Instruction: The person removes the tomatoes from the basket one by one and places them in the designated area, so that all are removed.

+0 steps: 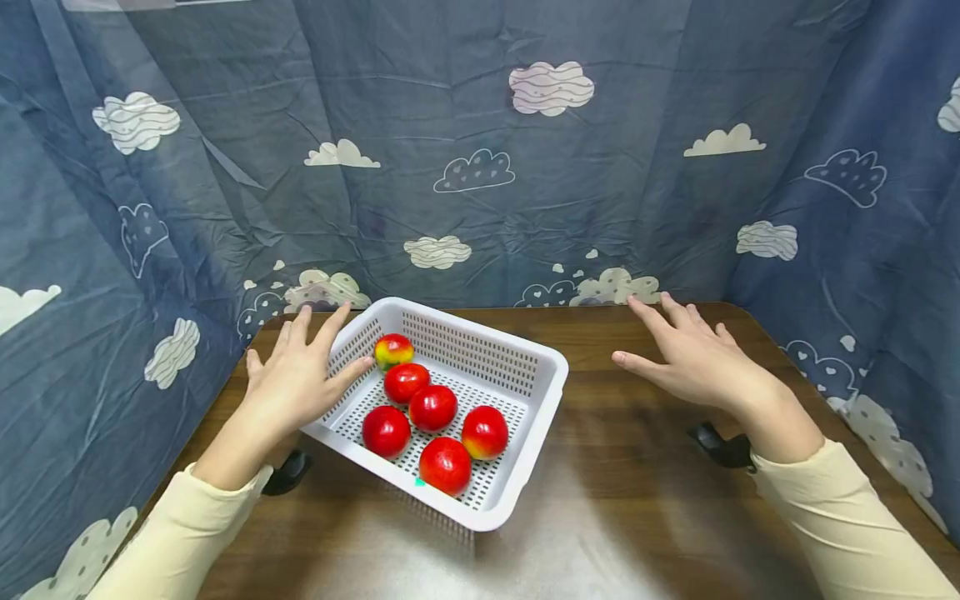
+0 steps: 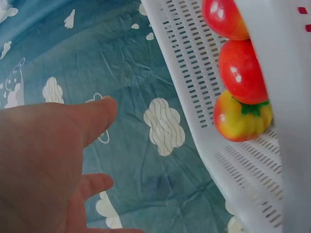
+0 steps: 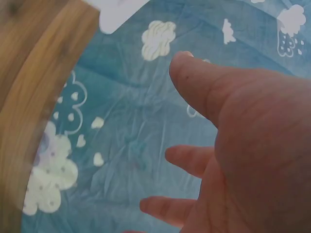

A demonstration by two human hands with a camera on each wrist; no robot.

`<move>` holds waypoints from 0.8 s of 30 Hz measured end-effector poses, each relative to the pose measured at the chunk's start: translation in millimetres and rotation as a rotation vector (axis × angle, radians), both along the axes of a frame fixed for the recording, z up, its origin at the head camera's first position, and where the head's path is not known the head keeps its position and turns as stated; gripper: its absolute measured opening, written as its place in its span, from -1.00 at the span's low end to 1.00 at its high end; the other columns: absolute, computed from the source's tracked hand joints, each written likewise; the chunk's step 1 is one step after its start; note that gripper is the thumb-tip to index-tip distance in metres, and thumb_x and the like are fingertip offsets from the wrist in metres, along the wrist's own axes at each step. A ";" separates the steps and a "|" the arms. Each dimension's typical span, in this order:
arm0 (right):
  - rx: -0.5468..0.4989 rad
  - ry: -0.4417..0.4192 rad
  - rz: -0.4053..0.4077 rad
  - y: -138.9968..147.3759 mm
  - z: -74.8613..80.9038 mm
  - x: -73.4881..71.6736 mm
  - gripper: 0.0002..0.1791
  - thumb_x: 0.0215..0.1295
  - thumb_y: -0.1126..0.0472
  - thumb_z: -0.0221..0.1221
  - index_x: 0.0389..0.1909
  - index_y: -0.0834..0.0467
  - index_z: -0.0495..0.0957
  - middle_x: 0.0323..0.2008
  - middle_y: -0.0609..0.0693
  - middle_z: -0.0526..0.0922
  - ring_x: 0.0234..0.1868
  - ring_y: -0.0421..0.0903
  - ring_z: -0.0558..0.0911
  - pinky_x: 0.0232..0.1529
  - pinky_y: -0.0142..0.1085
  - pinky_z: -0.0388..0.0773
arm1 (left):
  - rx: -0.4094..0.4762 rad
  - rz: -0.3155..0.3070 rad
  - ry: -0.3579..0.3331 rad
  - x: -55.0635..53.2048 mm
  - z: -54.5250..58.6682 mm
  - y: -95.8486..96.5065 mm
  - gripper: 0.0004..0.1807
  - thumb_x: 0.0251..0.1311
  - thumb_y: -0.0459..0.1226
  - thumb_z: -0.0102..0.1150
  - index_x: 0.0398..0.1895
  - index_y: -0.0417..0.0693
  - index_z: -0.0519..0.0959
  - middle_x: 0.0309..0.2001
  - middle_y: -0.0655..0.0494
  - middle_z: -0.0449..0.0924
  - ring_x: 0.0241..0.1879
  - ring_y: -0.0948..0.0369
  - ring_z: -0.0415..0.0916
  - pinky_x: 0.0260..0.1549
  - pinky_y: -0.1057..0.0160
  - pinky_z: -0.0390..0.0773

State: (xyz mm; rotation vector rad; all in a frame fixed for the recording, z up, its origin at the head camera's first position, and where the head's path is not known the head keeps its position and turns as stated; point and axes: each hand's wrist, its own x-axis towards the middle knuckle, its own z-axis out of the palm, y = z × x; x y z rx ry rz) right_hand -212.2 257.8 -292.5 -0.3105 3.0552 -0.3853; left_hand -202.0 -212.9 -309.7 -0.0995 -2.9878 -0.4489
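Observation:
A white perforated plastic basket [image 1: 528,467] sits at an angle on the brown wooden table. Several round red fruits lie inside it, among them a glossy red one [image 1: 446,466] near the front. Toward the back corner is a red-and-yellow fruit [image 1: 393,351], whose green leafy top [image 2: 252,108] shows in the left wrist view. My left hand [image 1: 288,379] hovers at the basket's left side with fingers spread, its thumb overlapping the rim in the head view. Out to the right of the basket, my right hand [image 1: 693,358] is held over the table, fingers spread and holding nothing.
Dark blue cloth [image 1: 480,225] printed with clouds hangs behind the table and along both sides. The wooden table top [image 1: 600,500] extends in front of the basket and to its right. Dark wrist straps [image 1: 722,446] show below the cream sleeves [image 1: 840,508].

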 end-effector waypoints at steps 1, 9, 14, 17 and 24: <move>-0.002 0.009 0.013 -3.5 0.5 -0.2 0.07 0.49 -0.50 0.06 0.77 -0.03 -0.08 0.68 0.49 -0.11 0.62 0.65 -0.05 0.41 0.65 -0.08 | 0.009 0.002 -0.001 0.1 -1.0 -1.3 -0.03 0.43 0.30 0.16 0.77 0.32 0.01 0.70 -0.42 -0.12 0.63 -0.48 -0.05 0.32 -0.78 -0.16; -0.024 0.063 0.117 -32.6 -1.2 -0.6 -0.03 0.51 -0.40 0.15 0.73 0.00 0.09 0.60 0.44 0.20 0.46 0.60 0.37 0.25 0.55 0.36 | 0.063 -0.003 0.005 2.1 -7.5 -20.2 -0.01 0.42 0.32 0.16 0.76 0.20 0.05 0.61 -0.47 0.07 0.41 -0.55 0.29 0.12 -0.67 0.27; -0.051 0.045 0.157 -52.1 -1.9 -1.7 -0.08 0.51 -0.37 0.18 0.70 0.00 0.18 0.54 0.37 0.34 0.41 0.48 0.46 0.24 0.47 0.43 | 0.081 -0.013 -0.021 5.9 -10.9 -34.4 0.05 0.39 0.37 0.15 0.76 0.14 0.04 0.58 -0.50 0.11 0.39 -0.55 0.33 0.06 -0.68 0.34; -0.067 0.036 0.186 -63.2 -3.0 -2.8 -0.12 0.50 -0.32 0.22 0.66 0.01 0.26 0.48 0.34 0.42 0.37 0.42 0.51 0.24 0.42 0.48 | 0.104 -0.019 -0.036 7.8 -14.6 -42.9 0.08 0.37 0.37 0.19 0.76 0.10 0.02 0.57 -0.52 0.11 0.41 -0.53 0.31 0.15 -0.66 0.34; -0.081 0.002 0.262 -90.6 -4.4 -5.3 -0.29 0.43 -0.23 0.33 0.45 0.07 0.52 0.21 0.23 0.61 0.13 0.18 0.61 0.11 0.15 0.59 | 0.162 -0.066 -0.033 13.8 -26.8 -63.2 0.15 0.29 0.26 0.38 0.74 -0.05 0.06 0.53 -0.54 0.20 0.47 -0.43 0.25 0.30 -0.52 0.35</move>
